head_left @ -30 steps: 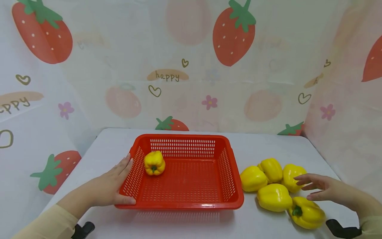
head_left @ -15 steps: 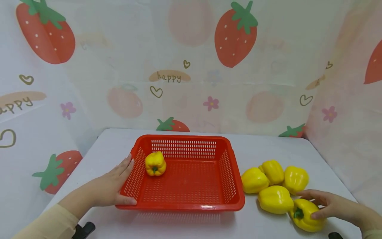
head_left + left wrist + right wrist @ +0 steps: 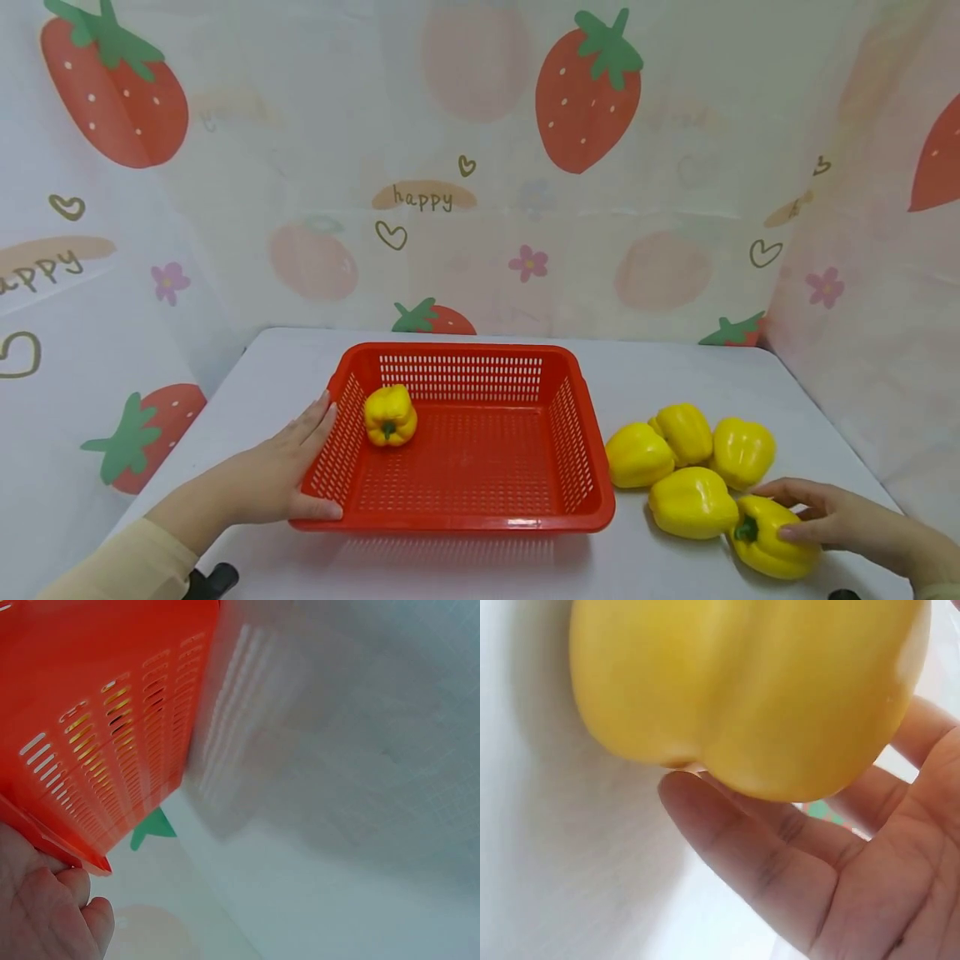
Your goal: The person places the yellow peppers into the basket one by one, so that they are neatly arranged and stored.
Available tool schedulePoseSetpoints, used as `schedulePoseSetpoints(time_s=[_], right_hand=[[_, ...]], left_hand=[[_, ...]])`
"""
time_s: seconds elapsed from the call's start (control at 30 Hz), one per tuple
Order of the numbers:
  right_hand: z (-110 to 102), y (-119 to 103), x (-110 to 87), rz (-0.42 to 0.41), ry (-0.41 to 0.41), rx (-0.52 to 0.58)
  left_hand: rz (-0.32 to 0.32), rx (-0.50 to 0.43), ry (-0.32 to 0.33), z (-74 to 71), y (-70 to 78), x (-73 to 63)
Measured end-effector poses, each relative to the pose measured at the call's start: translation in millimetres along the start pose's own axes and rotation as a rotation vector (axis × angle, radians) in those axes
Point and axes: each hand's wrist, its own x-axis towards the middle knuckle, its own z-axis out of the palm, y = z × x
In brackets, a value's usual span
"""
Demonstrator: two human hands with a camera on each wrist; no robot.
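In the head view, my left hand point(image 3: 273, 479) holds the left rim of a red plastic basket point(image 3: 450, 527), thumb over the front corner. The left wrist view shows its palm and bent fingers against the basket's slotted outer wall point(image 3: 112, 742). One yellow bell pepper point(image 3: 390, 415) stands inside the basket near its left wall. At the right, my right hand point(image 3: 832, 517) grips another yellow bell pepper point(image 3: 772, 542), which lies on the table, its green stem facing left. Close up in the right wrist view, fingers curve around this bell pepper point(image 3: 742, 690).
Several more yellow bell peppers point(image 3: 692, 502) lie clustered between the basket and my right hand, the leftmost point(image 3: 640, 454) close against the basket's right side. A white table point(image 3: 292, 358) lies beneath everything. Strawberry-patterned cloth point(image 3: 480, 250) hangs behind and at both sides.
My right hand has come down from above the peppers onto the nearest bell pepper and taken hold of it. The left hand and basket stay in place.
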Motion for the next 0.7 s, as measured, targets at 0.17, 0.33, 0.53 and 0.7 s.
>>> schedulePoseSetpoints(time_s=[0.17, 0.33, 0.53, 0.7], right_hand=[[1.9, -0.5, -0.1, 0.052, 0.035, 0.003], [4.4, -2.2, 2.2, 0.129, 0.085, 0.008], [6.2, -1.0, 2.3, 0.166, 0.121, 0.052], [9.4, -0.4, 5.7, 0.210, 0.170, 0.090]], left_hand=[[-0.003, 0.003, 0.002, 0.7, -0.9, 0.4], [0.005, 0.002, 0.007, 1.2, -1.7, 0.9], [0.008, 0.004, 0.015, 3.4, -3.7, 1.5], [0.009, 0.008, 0.017, 4.8, -4.7, 2.0]])
